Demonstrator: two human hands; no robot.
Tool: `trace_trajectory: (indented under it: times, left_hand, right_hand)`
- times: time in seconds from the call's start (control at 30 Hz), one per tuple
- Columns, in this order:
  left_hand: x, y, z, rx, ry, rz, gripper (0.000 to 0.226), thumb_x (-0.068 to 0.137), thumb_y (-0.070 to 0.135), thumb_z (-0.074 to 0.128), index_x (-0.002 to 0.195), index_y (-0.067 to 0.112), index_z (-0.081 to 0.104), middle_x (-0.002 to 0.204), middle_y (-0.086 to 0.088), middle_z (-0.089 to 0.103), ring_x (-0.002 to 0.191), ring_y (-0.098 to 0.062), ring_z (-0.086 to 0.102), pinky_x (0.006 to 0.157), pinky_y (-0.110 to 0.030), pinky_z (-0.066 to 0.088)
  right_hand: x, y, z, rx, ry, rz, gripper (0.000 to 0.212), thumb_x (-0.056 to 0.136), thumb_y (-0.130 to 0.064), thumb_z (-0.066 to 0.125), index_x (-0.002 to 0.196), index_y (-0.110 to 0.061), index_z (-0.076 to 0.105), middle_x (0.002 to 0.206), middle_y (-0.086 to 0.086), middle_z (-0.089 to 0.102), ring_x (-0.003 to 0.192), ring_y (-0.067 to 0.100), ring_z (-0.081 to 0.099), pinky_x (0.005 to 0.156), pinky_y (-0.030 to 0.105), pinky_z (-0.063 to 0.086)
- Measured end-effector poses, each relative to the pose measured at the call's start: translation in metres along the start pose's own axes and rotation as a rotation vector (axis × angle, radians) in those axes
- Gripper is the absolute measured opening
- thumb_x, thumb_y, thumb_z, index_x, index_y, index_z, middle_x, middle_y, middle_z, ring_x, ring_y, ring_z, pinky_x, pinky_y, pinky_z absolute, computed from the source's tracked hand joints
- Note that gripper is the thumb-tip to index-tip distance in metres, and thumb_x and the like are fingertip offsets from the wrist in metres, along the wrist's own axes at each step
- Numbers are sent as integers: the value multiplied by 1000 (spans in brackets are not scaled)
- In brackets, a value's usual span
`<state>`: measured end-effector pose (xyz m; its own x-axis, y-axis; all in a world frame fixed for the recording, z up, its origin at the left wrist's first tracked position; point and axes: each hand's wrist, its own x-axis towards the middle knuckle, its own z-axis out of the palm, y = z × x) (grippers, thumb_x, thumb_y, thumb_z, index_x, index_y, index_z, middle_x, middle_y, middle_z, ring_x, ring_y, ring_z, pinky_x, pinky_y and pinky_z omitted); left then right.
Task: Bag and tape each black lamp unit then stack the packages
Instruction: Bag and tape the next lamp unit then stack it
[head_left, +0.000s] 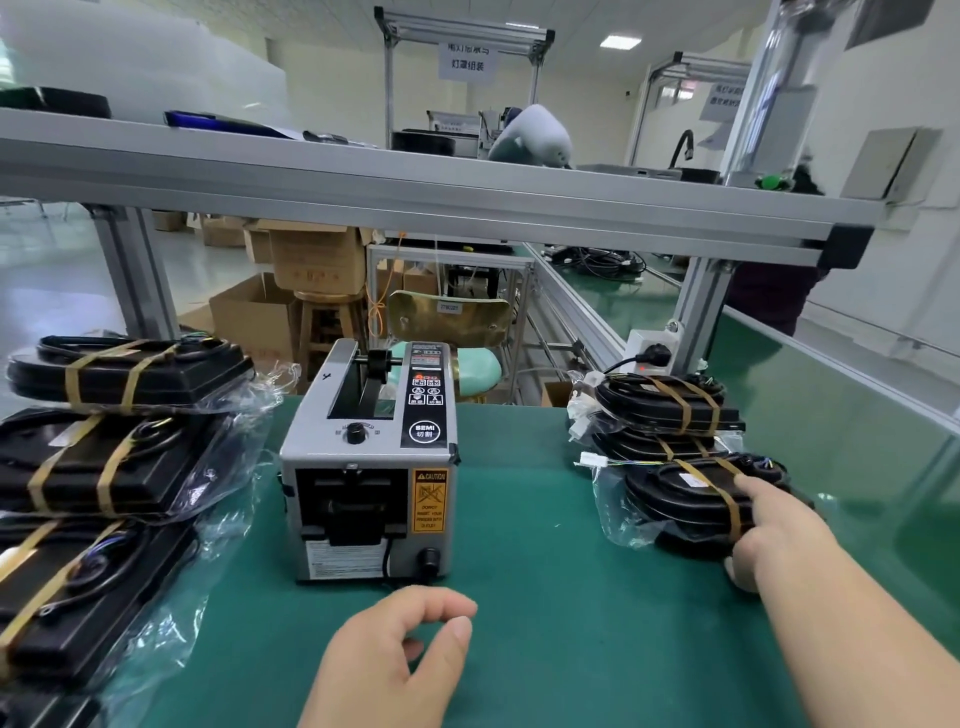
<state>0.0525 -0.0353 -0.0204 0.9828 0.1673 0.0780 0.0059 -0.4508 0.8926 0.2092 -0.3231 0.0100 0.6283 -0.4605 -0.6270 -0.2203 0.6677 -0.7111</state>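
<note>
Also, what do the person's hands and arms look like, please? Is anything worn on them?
Both hands are bare: no gloves, rings or watch can be seen on the left hand or the right hand. The right forearm is uncovered to the frame edge, so no sleeve shows. The left one is cut off just past the wrist. The visible nails look short and unpainted.

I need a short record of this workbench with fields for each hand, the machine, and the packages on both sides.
left hand: loosely curled, holds nothing, over the green mat
right hand: on the nearest right package, index finger stretched over its top; grip unclear
tape dispenser: upright at mat centre, outlet toward the person
left stack: bagged, taped lamp units, overlapping
right stack: bagged, taped units piled behind the touched package
</note>
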Motion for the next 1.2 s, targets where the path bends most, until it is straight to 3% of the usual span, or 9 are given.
trace_trajectory:
  times: [0.2,0.47,0.57,0.63,0.73,0.87,1.03,1.13,1.2]
  left_hand:
    - [-1,-6,-2,-31,12,-2,39,81,26,69,82,63,59,72,3,68,47,-2,45,56,-7,40]
    - [-2,-6,-6,-60,33,29,35,80,18,70,70,51,69,74,26,67,65,-7,62,65,-2,42]
    - [-2,-5,-6,-135,75,84,31,79,7,71,75,38,73,79,23,71,69,1,64,64,-1,42]
    - [-5,0,-5,-235,156,195,31,78,5,71,79,36,73,87,17,74,78,3,67,67,-2,45]
    - [-11,11,-9,-170,264,513,36,71,34,66,106,43,64,114,12,68,105,-5,63,85,-14,48]
    - [-16,20,-16,12,306,843,35,85,56,55,116,40,54,139,-3,49,126,-32,49,100,-42,43]
    - [-15,23,-30,-233,227,591,52,77,40,53,129,43,50,136,12,55,127,-10,50,101,-31,44]
    - [-8,24,-42,-288,76,500,53,67,40,56,120,49,57,125,15,63,120,-6,56,98,-30,48]
    - [-3,31,-48,-253,22,504,47,66,44,59,113,51,61,112,14,69,108,-6,63,92,-24,48]
  right_hand:
    - [-9,13,-12,-50,-125,-41,13,89,-14,63,79,-17,55,82,1,63,67,20,61,59,40,50]
    - [-58,34,-43,-77,-402,-398,13,93,-19,52,94,-19,66,83,-1,72,67,13,67,70,32,53]
    - [-82,38,-48,-28,-608,-407,26,73,-6,45,87,-11,66,82,8,71,67,18,69,63,28,59]
    - [-97,46,-49,-26,-767,-458,46,55,-4,40,88,-10,72,92,13,71,81,27,68,72,42,56]
    - [-111,66,-47,-120,-919,-472,61,48,2,37,99,-4,70,103,23,68,94,41,63,81,56,48]
    - [-112,95,-43,-235,-1104,-371,72,36,4,44,104,1,67,105,33,64,99,50,61,80,52,50]
    - [-108,114,-41,-342,-1245,-443,66,39,-3,57,104,-6,67,111,24,67,107,42,62,88,55,51]
    - [-108,110,-42,-370,-1286,-482,62,54,14,53,106,-15,68,115,12,68,109,32,63,84,37,53]
    - [-113,104,-43,-454,-1349,-563,59,64,2,56,117,-22,62,120,8,65,106,34,62,85,39,50]
